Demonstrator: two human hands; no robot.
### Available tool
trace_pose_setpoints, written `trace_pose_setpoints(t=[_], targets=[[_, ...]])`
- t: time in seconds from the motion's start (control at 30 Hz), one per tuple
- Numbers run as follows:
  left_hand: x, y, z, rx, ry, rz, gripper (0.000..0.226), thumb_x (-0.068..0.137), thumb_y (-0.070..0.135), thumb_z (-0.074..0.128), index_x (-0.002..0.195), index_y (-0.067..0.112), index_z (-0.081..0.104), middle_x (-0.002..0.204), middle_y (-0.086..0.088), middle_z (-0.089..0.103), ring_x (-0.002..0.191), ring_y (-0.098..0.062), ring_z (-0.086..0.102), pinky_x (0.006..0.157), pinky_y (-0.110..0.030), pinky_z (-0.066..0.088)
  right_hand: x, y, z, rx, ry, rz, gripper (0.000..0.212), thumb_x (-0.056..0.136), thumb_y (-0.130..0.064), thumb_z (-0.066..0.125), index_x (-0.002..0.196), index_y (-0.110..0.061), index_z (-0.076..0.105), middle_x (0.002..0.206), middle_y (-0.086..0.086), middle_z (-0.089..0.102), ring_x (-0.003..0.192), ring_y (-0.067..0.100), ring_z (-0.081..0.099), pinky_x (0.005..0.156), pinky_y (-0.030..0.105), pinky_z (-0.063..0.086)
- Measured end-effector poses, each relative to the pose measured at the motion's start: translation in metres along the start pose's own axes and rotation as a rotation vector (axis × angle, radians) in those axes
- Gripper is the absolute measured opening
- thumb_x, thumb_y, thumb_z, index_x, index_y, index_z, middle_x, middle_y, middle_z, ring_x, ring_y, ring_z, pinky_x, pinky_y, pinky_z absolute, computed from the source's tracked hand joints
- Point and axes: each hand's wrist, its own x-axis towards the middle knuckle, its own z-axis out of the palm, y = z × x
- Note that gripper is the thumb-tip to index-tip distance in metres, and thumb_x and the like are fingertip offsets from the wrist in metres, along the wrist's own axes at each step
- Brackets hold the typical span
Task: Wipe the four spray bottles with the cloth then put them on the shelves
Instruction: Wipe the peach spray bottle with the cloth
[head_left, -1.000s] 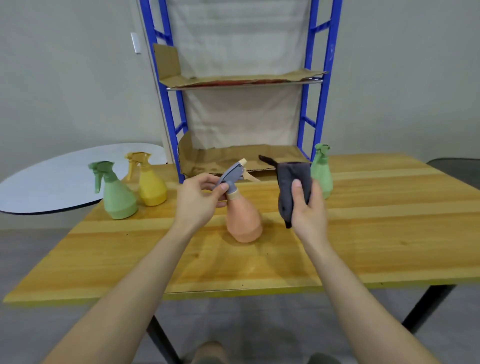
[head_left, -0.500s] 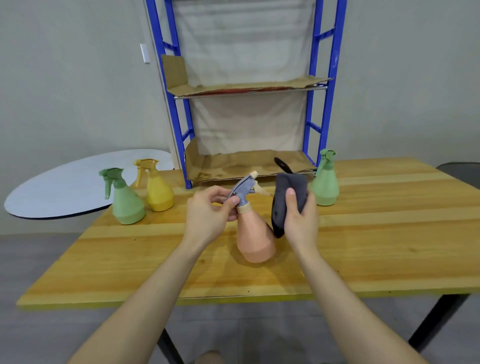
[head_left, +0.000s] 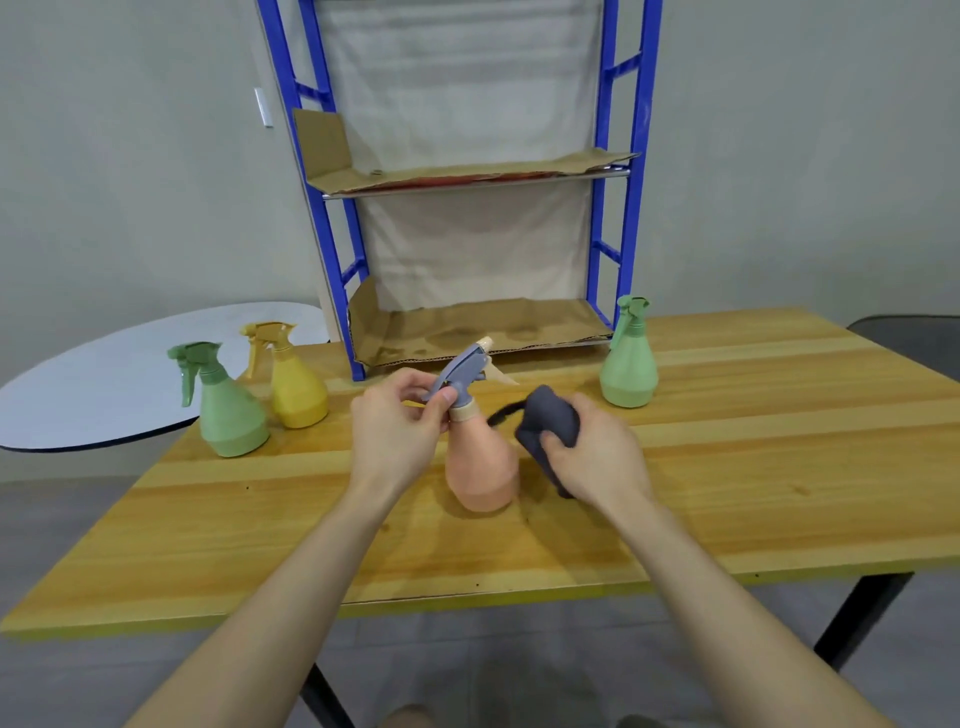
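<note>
**A:** Where's the pink bottle (head_left: 480, 470)?

**B:** Middle of the table (head_left: 779, 415), upright. Left hand (head_left: 397, 428) pinches its sprayer (head_left: 460, 371), right hand (head_left: 597, 460) is balled round the cloth (head_left: 553, 418) beside it. Can't tell if the cloth touches it tbh.

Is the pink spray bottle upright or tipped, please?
Upright: the pink spray bottle stands base-down on the table, left hand holding its grey head.

Right hand (head_left: 597, 457) lowered cloth (head_left: 550, 423) against peach bottle (head_left: 480, 467).
</note>
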Motion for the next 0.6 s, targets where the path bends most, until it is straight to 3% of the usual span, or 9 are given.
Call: trace_pose_setpoints(t=[0.1,0.23,0.43,0.6], targets=[[0.02,0.0,0.007,0.019,0.003,0.012,0.009,0.092,0.034,0.084,0.095,0.027,0.078,0.087,0.004,0.078,0.068,-0.015,0.081,0.076,-0.048,0.068,-0.004,0.039,-0.019,-0.236,0.047,-0.028,0.035,0.098,-0.037,0.067,0.127,-0.017,0.062,0.114,0.007,0.071,0.105,0.034,0.066,0.085,0.044,0.056],[0.051,0.012,0.044,0.154,-0.007,0.076,0.016,0.092,0.038,0.083,0.098,0.024,0.079,0.086,0.011,0.076,0.077,-0.012,0.078,0.077,-0.043,0.067,-0.021,0.078,-0.002,-0.485,-0.143,-0.071,0.054,0.106,-0.048,0.049,0.15,-0.017,0.055,0.142,0.005,0.064,0.131,0.03,0.057,0.111,0.043,0.043],[0.087,0.033,0.123,0.323,-0.015,0.133,0.016,0.096,0.035,0.078,0.1,0.02,0.074,0.09,0.005,0.076,0.086,-0.018,0.073,0.079,-0.036,0.062,-0.024,0.082,0.006,-0.482,-0.087,-0.107,0.059,0.098,-0.049,0.04,0.138,-0.013,0.064,0.131,0.006,0.071,0.122,0.032,0.064,0.107,0.046,0.047],[0.103,0.039,0.177,0.353,-0.071,0.059,0.018,0.098,0.037,0.074,0.1,0.02,0.069,0.094,-0.004,0.076,0.09,-0.031,0.074,0.08,-0.045,0.064,-0.024,0.078,0.011,-0.523,-0.084,-0.102,0.058,0.095,-0.047,0.036,0.128,-0.013,0.07,0.119,0.004,0.074,0.108,0.032,0.068,0.097,0.047,0.054]])
